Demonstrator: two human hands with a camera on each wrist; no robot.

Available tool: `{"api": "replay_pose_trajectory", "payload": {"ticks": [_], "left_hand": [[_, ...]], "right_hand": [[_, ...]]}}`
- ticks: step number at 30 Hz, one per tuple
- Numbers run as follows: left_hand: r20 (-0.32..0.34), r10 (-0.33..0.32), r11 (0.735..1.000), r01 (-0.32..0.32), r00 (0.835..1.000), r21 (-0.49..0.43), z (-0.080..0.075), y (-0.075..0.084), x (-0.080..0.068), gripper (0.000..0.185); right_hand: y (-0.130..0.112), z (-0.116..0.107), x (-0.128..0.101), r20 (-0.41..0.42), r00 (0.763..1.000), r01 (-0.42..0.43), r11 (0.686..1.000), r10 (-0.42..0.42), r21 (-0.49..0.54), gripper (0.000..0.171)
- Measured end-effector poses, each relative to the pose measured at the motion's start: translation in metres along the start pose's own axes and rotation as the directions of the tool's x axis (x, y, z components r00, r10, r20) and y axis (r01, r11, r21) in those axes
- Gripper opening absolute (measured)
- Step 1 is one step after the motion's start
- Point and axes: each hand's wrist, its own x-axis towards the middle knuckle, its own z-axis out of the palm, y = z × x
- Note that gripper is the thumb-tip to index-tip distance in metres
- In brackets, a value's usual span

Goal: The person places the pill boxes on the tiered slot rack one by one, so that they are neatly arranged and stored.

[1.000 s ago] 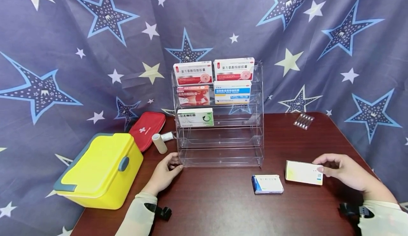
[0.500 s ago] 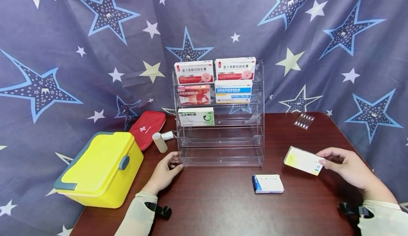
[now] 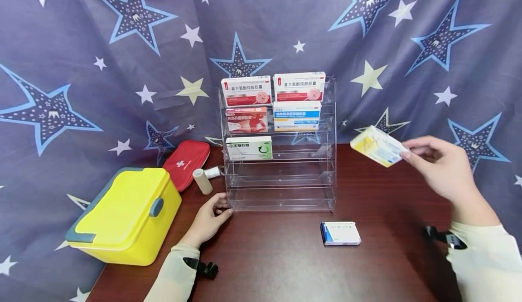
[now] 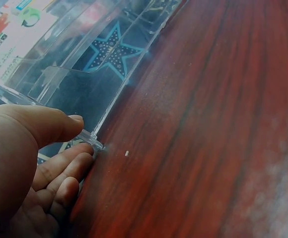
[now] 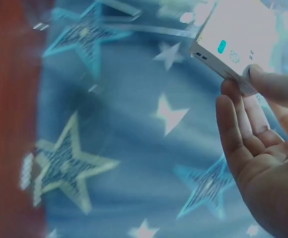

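Bench [image 3: 285, 265]: dark red-brown wood-grain, smooth w/ a semi-gloss sheen. Tiered rack [image 3: 331, 157]: clear acrylic, glossy, see-through. Medicine boxes on rack [image 3: 246, 91]: printed card, slight sheen. Yellow-white medicine box [image 3: 377, 146], pinched in the right hand [image 3: 442, 168] grip: smooth coated card. Blue-edged box [image 3: 340, 233] on bench: same card finish. Storage case [image 3: 124, 216]: yellow plastic, matt-satin, w/ grey-blue plastic trim. First-aid pouch [image 3: 187, 162]: red fabric, matt. Backdrop [image 3: 102, 80]: blue star-print cloth, matt, creased. Sleeves [image 3: 487, 261]: pale knit cloth, soft-looking.
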Motion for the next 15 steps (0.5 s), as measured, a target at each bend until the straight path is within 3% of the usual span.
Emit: {"api": "replay_pose_trajectory", "payload": {"ticks": [4, 10, 15], "left_hand": [[0.004, 0.013, 1.000, -0.013, 1.000, -0.008, 0.001, -0.001, -0.001, 0.043], [-0.015, 0.021, 1.000, -0.022, 1.000, -0.021, 0.000, 0.001, -0.002, 0.044], [-0.025, 0.005, 1.000, -0.005, 1.000, 0.002, 0.000, 0.003, -0.003, 0.045]], "right_hand": [[-0.033, 0.022, 0.026, -0.009, 0.998, 0.055, 0.998, -0.055, 0.036, 0.021], [-0.077, 0.069, 0.050, 0.064, 0.990, 0.133, 0.988, -0.128, -0.081, 0.014], [-0.094, 0.110, 0.065, 0.136, 0.974, 0.196, 0.975, -0.182, -0.102, 0.013]]}}
